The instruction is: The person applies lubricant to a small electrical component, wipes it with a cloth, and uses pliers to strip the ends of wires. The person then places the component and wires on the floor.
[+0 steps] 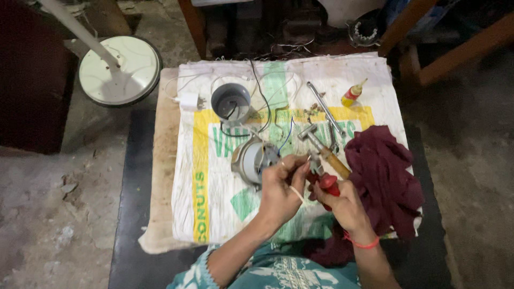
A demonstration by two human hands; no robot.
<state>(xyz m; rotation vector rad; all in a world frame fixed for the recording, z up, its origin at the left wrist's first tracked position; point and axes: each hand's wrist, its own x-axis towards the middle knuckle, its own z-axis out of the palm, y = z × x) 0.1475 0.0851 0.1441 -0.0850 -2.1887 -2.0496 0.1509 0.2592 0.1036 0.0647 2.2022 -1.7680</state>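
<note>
Head view: left hand (pixel 281 187) fingers pinch a thin wire; right hand (pixel 342 206) grips red-handled pliers (pixel 327 184).
Progress: fan motor (pixel 256 159) just beyond the fingers lies opened, wires loose; reassembly not yet done.

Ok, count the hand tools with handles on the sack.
3: a hammer beside the maroon cloth, a metal wrench above it, red-handled pliers in the right hand. The cloth may hide more.

red-handled pliers (pixel 326 184), gripped, beside grey motor (pixel 252 159)
</note>
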